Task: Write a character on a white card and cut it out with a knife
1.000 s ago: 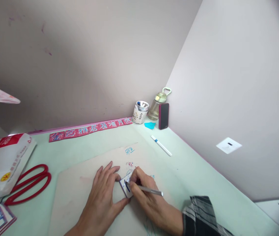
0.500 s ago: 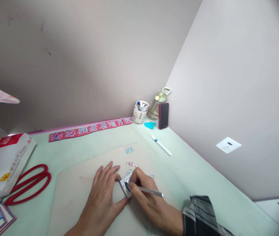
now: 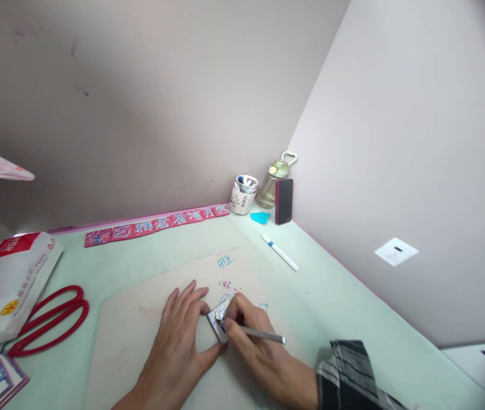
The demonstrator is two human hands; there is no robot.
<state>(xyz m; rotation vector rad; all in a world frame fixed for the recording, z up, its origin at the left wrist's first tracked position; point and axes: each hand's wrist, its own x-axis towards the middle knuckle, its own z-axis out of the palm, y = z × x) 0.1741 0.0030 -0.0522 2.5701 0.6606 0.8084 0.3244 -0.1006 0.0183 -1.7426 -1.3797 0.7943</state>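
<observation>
My left hand (image 3: 178,341) lies on a beige board (image 3: 140,324), fingers and thumb pinching a small white card (image 3: 216,323) marked with blue strokes. My right hand (image 3: 253,339) is closed on a thin silver pen (image 3: 255,331), whose tip touches the card. A striped dark sleeve (image 3: 349,373) covers my right forearm. Blue writing (image 3: 225,261) and small red specks show on the board just beyond the card.
Red scissors (image 3: 50,322) and a white-and-red bag (image 3: 7,279) lie at the left. A row of pink lettered cards (image 3: 157,223) lines the back wall. A pen cup (image 3: 244,195), a bottle (image 3: 272,182), a red phone (image 3: 284,201) and a white marker (image 3: 280,252) sit near the corner.
The pen tip has shifted slightly on the card, and my right hand moved a little with it. My left hand has stayed put.
</observation>
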